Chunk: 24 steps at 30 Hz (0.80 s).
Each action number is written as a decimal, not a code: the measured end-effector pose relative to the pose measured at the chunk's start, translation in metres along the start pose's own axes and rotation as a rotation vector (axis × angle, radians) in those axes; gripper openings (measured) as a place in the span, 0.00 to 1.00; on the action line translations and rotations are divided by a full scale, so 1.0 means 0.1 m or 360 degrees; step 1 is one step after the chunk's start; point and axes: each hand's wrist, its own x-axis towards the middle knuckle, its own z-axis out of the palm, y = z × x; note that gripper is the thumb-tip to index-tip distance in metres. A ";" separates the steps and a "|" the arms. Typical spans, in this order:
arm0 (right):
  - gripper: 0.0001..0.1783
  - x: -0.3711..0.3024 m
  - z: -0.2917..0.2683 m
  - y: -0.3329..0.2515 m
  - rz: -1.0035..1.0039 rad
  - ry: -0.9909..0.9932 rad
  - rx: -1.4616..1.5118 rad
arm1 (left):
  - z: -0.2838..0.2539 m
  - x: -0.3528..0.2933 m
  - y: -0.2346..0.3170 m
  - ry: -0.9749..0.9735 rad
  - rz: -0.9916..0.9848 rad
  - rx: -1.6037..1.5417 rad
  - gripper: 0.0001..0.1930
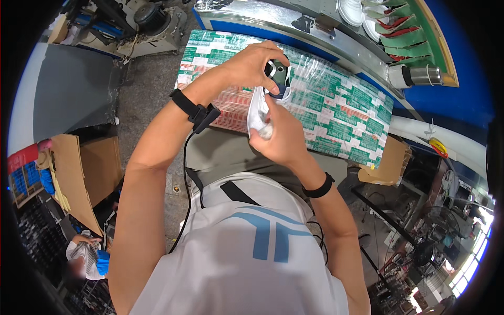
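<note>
A white shoe (pixel 255 111) with a dark green and navy end (pixel 280 73) is held up over a table wrapped in green-and-white printed tape (pixel 336 113). My left hand (pixel 256 65) is closed round the dark end, its thumb on the near side and its fingers over the far edge. Closer to me, my right hand (pixel 285 131) is closed at the white part, with the index finger stretched along the shoe toward the dark end. The right thumb sits near a small pale patch whose nature I cannot make out. My palms hide part of the shoe.
Beyond the table runs a metal-edged rail (pixel 262 14). White shoes (pixel 350 11) and a wooden-edged tray of green and red pieces (pixel 407 34) lie at the far right, near a metal cylinder (pixel 426 75). Cardboard (pixel 100 168) stands left; another person (pixel 86 257) is at lower left.
</note>
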 end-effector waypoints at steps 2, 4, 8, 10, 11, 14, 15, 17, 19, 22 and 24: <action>0.47 -0.04 0.05 0.03 0.0112 -0.0080 0.0352 | 0.01 0.01 0.01 0.0010 -0.0012 0.0014 0.38; 0.40 -0.16 -0.01 -0.05 0.0263 -0.0315 0.0741 | 0.01 0.03 -0.02 0.0005 0.0050 0.0081 0.38; 0.42 -0.41 0.11 -0.23 0.0117 -0.0658 0.0663 | 0.02 0.05 -0.04 -0.0053 0.0097 0.0125 0.39; 0.45 -0.55 0.24 -0.39 -0.0032 -0.1216 0.0554 | 0.03 0.04 -0.05 -0.0067 0.0038 0.0044 0.40; 0.45 -0.63 0.26 -0.40 -0.0023 -0.1206 0.0550 | 0.03 0.02 -0.02 -0.0074 0.0049 0.0041 0.40; 0.48 -0.67 0.15 -0.30 -0.0138 -0.0382 0.0267 | 0.00 -0.11 -0.10 -0.0117 -0.0055 -0.0130 0.42; 0.49 -0.63 0.05 -0.16 0.0021 -0.0166 0.0210 | 0.02 -0.14 -0.10 -0.0122 -0.0052 -0.0139 0.42; 0.51 -0.45 -0.19 0.13 0.0180 0.0180 0.0150 | 0.05 -0.17 -0.04 -0.0064 -0.0022 -0.0121 0.43; 0.51 -0.30 -0.29 0.27 0.0197 0.0319 0.0143 | 0.19 -0.15 0.02 -0.0058 -0.0043 -0.0162 0.44; 0.50 -0.18 -0.36 0.29 0.0259 0.0015 0.0020 | 0.30 -0.04 0.07 0.0005 -0.0190 -0.0049 0.44; 0.51 -0.29 -0.45 0.34 0.0132 -0.0064 -0.0090 | 0.26 -0.08 -0.06 0.0001 -0.0142 -0.0159 0.43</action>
